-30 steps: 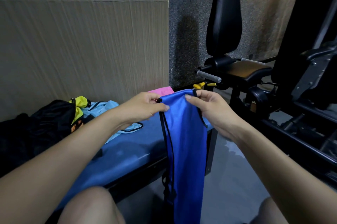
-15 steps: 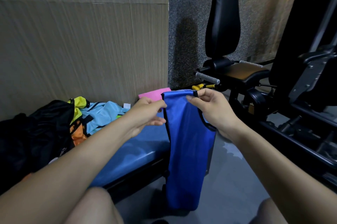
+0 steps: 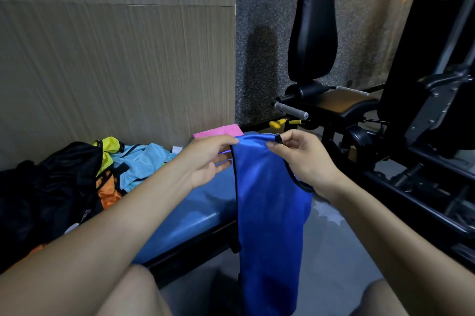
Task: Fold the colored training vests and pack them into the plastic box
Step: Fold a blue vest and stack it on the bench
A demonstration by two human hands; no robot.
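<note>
Above bench (image 3: 180, 223), blue vest (image 3: 270, 213) now hangs wider between hands.

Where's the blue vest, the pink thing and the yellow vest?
blue vest (image 3: 270, 202), head view, middle of hanging cloth
pink thing (image 3: 221, 132), head view, its flat top
yellow vest (image 3: 109, 144), head view, bunched top

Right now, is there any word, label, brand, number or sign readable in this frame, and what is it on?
None can be read.
Small white tag by the light blue vest on the bench: too small and blurred to show any text.
Royal blue vest held by the left hand and right hand: no print visible.
Pink item: no text visible.
</note>
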